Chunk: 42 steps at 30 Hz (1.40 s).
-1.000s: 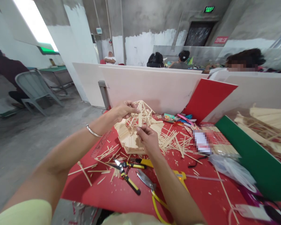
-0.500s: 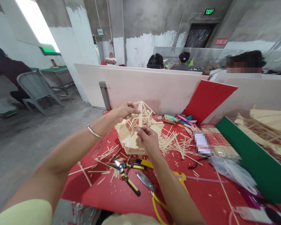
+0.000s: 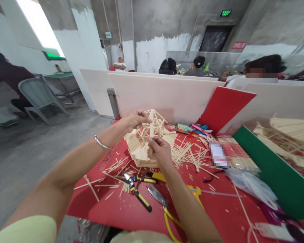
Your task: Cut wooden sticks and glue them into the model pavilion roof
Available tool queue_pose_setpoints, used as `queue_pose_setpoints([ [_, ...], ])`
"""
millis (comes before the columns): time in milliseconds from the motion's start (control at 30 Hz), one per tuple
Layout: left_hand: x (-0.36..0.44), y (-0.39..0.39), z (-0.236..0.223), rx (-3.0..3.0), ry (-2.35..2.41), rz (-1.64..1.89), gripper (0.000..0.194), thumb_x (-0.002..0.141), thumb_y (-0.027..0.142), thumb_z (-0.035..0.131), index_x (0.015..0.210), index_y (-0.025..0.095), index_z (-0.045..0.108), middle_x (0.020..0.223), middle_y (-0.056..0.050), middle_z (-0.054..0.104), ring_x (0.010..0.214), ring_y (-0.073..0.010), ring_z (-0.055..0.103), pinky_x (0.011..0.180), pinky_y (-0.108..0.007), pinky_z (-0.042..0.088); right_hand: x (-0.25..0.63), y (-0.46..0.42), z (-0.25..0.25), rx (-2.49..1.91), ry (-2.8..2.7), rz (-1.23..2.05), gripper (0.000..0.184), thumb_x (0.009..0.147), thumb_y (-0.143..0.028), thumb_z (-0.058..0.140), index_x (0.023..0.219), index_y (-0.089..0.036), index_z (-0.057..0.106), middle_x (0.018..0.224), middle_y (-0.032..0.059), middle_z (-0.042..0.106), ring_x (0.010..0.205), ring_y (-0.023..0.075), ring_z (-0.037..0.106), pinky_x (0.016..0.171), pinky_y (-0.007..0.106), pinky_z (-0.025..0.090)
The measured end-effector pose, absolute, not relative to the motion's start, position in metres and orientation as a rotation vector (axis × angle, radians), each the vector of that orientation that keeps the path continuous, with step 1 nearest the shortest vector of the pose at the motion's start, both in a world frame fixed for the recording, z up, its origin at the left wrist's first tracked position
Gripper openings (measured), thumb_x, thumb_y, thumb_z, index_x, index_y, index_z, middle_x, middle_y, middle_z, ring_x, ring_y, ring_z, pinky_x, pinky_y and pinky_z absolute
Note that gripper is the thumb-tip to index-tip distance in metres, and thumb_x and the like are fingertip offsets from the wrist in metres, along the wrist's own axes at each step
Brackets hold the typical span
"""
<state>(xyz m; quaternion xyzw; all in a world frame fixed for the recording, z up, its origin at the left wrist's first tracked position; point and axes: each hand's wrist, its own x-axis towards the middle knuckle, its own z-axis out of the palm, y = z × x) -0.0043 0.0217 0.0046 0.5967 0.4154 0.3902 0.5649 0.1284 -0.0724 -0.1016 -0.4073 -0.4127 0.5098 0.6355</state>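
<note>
The left hand [image 3: 136, 120] reached in from the left, its grip closed with thumb and fingertips on the upper part of a narrow strip of wooden sticks [image 3: 151, 129]. The right hand [image 3: 161, 148] sat lower and nearer the wearer, its grip pinched between thumb and forefinger at the strip's lower end. The strip stood roughly upright between the two, against the near side of a peaked stick framework [image 3: 160, 127]; whether it was fixed there could not be told. The framework rose over a many-sided stick base [image 3: 142, 153], which lay on the red surface [image 3: 108, 212], in front of a white partition board [image 3: 162, 92]. A silver bracelet [image 3: 101, 143] circled the left wrist

Loose sticks [image 3: 188, 153] lay in a tangle to the right of the base, with more scattered to its left. Nearer the wearer, pruning shears [image 3: 139, 194] with black-and-yellow handles lay with their handles spread, and yellow-handled scissors [image 3: 157, 195] lay just beside them, partly hidden under the right forearm. A yellow glue gun [image 3: 196, 191] showed past that forearm's other side. Farther right were a clear plastic bag [image 3: 250, 185] and a slanting green board [image 3: 268, 172]; a red board [image 3: 230, 104] leaned at the back
</note>
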Motion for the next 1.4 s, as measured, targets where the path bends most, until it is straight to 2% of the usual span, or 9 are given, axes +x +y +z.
queue_pose_setpoints([
  [200,-0.005,0.021,0.003,1.38,0.954,0.923,0.035,0.061,0.018,0.086,0.068,0.018,0.051,0.044,0.009,0.049,0.027,-0.0013,0.032,0.029,-0.02,0.014,0.129,-0.073,-0.102,-0.923,-0.942,1.19,0.032,0.071,-0.048,0.076,0.081,-0.019,0.069,0.063,-0.0047,0.059,0.046,0.0042,0.038,0.042,0.019,0.029],
  [733,-0.005,0.016,0.003,1.362,0.979,0.943,0.028,0.066,0.015,0.082,0.07,0.017,0.054,0.052,0.005,0.059,0.028,-0.0019,0.036,0.03,-0.02,0.016,0.129,-0.077,-0.1,-0.922,-0.956,1.192,0.031,0.071,-0.046,0.076,0.084,-0.018,0.069,0.063,-0.0047,0.058,0.047,0.0038,0.038,0.043,0.019,0.028],
  [1067,-0.005,0.017,0.001,1.373,0.975,0.946,0.032,0.062,0.017,0.085,0.071,0.017,0.054,0.056,0.004,0.062,0.028,-0.0017,0.035,0.03,-0.02,0.017,0.129,-0.082,-0.092,-0.942,-0.923,1.227,0.033,0.068,-0.045,0.077,0.086,-0.019,0.07,0.063,-0.005,0.059,0.046,0.0037,0.037,0.043,0.019,0.027],
  [1400,-0.006,0.018,0.0,1.394,0.989,0.943,0.031,0.064,0.02,0.085,0.071,0.017,0.055,0.055,0.004,0.061,0.029,-0.0016,0.036,0.031,-0.02,0.018,0.128,-0.083,-0.093,-0.949,-0.932,1.216,0.037,0.068,-0.047,0.077,0.09,-0.018,0.07,0.065,-0.0042,0.061,0.047,0.004,0.038,0.043,0.019,0.028],
])
